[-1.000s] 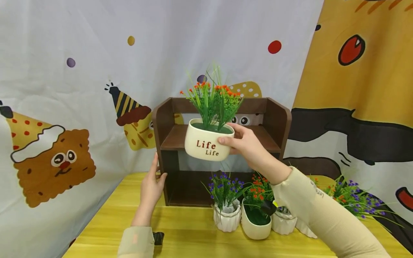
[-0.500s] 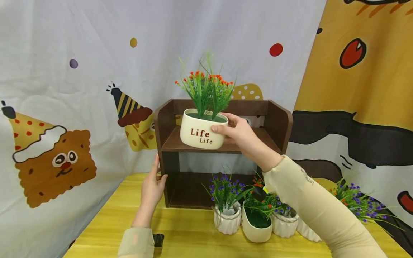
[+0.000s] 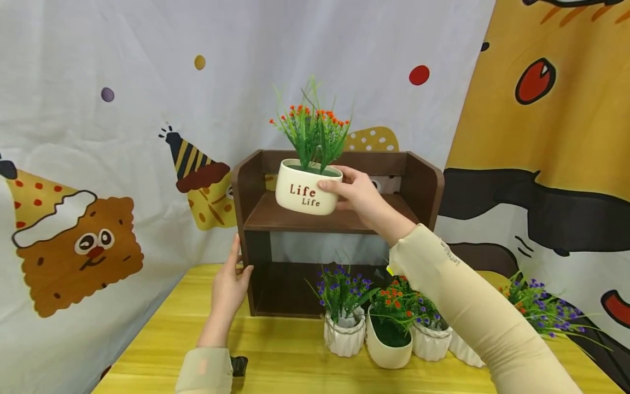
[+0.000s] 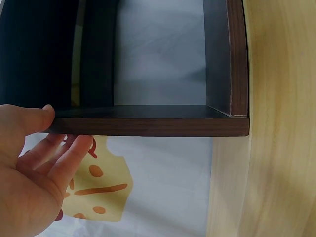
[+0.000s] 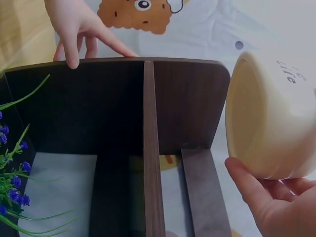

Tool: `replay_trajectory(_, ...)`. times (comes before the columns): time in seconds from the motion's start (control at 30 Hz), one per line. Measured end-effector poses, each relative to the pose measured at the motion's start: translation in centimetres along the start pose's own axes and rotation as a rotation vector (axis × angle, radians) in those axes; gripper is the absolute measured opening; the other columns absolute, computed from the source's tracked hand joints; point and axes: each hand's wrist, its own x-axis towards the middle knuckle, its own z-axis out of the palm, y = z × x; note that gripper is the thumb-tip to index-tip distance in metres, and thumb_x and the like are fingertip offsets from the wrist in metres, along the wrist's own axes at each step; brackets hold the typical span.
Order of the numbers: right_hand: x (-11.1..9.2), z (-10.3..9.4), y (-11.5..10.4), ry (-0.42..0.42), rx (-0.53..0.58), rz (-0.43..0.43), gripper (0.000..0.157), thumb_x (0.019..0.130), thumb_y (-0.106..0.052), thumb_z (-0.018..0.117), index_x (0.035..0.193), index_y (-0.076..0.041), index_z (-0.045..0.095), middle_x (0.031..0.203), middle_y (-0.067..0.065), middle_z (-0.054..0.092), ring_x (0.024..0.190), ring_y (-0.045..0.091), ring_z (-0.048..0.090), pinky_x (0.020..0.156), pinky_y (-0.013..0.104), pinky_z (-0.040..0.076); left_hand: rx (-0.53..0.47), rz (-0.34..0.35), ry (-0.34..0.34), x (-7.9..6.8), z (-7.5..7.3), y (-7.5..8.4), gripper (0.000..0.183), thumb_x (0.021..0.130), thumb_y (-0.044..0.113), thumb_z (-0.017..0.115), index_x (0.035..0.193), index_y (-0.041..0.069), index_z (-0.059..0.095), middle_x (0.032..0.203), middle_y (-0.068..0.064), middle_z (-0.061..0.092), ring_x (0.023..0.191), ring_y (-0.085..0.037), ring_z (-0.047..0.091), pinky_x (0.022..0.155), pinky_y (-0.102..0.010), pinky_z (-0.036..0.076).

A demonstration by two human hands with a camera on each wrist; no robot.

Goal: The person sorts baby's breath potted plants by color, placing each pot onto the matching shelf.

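Observation:
My right hand (image 3: pixel 361 194) grips the right end of a cream oval flowerpot (image 3: pixel 305 194) marked "Life Life", its thumb on the front. Green grass and orange flowers (image 3: pixel 315 131) rise from the pot. It is held in front of the upper board of a dark brown two-tier shelf (image 3: pixel 320 219), apart from that board in the right wrist view, where the pot's underside (image 5: pixel 247 111) shows. My left hand (image 3: pixel 230 290) holds the shelf's left side panel. In the left wrist view the thumb (image 4: pixel 37 118) lies on one side of the panel edge and the fingers on the other.
On the yellow wood-grain table (image 3: pixel 285 355), several potted plants stand before the shelf's right half: a white pot with purple flowers (image 3: pixel 344 334), a cream oval pot with orange flowers (image 3: pixel 389 350), and more white pots (image 3: pixel 432 342). A printed curtain (image 3: pixel 147 65) hangs behind.
My right hand has raised the flowerpot and carried it slightly left, from below the upper board's front edge to above it. My left hand stays at the shelf's side panel.

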Motion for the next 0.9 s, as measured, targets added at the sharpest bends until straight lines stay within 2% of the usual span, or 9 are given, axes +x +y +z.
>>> replay_trajectory(0.57, 2.7, 1.2, 1.8, 0.004, 0.000, 0.014, 0.063, 0.073, -0.025, 0.072, 0.128, -0.011, 0.045, 0.105, 0.013, 0.053, 0.089, 0.023, 0.059, 0.073, 0.041, 0.049, 0.009, 0.022, 0.014, -0.1, 0.1, -0.3, 0.085, 0.078, 0.010, 0.067, 0.141, 0.034, 0.015, 0.104, -0.017, 0.060, 0.076, -0.027, 0.063, 0.060, -0.043, 0.048)
replay_trajectory(0.9, 3.9, 1.6, 2.8, 0.008, -0.036, 0.034, 0.062, 0.071, -0.031, 0.073, 0.126, -0.016, 0.048, 0.106, 0.010, 0.054, 0.091, 0.022, 0.058, 0.074, 0.040, 0.049, 0.003, 0.010, 0.008, 0.0, 0.1, -0.1, 0.085, 0.078, 0.011, 0.066, 0.141, 0.037, 0.014, 0.105, -0.016, 0.060, 0.077, -0.026, 0.063, 0.062, -0.043, 0.049)
